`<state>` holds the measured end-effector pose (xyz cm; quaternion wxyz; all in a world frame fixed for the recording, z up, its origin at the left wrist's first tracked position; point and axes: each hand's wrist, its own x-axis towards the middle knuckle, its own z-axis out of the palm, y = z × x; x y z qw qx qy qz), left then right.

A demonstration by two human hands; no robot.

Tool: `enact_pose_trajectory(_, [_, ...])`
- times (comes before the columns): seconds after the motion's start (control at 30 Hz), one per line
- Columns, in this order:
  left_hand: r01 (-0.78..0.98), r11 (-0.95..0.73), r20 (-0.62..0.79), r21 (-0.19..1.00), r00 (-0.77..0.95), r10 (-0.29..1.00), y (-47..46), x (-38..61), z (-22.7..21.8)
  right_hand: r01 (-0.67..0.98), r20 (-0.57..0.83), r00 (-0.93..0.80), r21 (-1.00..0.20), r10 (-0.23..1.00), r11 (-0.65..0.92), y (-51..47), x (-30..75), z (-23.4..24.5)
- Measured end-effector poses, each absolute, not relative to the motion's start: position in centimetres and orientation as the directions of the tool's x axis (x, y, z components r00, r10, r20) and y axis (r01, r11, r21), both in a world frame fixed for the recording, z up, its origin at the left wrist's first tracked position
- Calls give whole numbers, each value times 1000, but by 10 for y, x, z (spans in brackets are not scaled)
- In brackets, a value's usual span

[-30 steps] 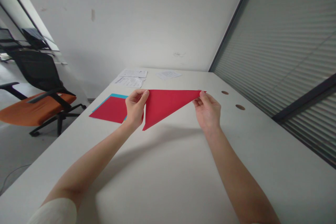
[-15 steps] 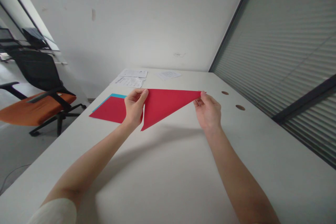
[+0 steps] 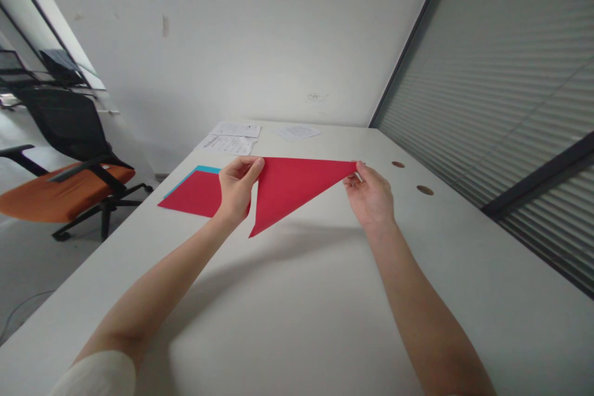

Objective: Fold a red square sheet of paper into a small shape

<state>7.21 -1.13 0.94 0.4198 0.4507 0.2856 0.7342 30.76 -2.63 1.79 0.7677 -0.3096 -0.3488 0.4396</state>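
Observation:
Between my two hands a sheet of red paper, triangular in outline, is held up above the white table. My left hand pinches its upper left corner between thumb and fingers. At the right tip, my right hand grips the paper the same way. The top edge runs nearly level, and the lower left point hangs down, casting a shadow on the table. Behind my left hand lies a stack of red sheets, partly hidden by that hand. A blue sheet shows along the stack's far and left edges.
Printed white papers lie at the table's far left, with another white sheet beside them. Two round holes pierce the tabletop at right, the nearer hole being larger. An orange office chair stands left; window blinds line the right.
The red paper's lower left point hangs slightly lower, and its face has tilted a little. Both hands have shifted very slightly while keeping their pinch.

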Motion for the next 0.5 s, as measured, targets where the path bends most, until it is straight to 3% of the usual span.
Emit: enact_pose_trajectory(0.5, [-327, -478, 410, 816, -256, 875, -8, 70, 8, -426, 298, 376, -785, 877, 449, -24, 309, 15])
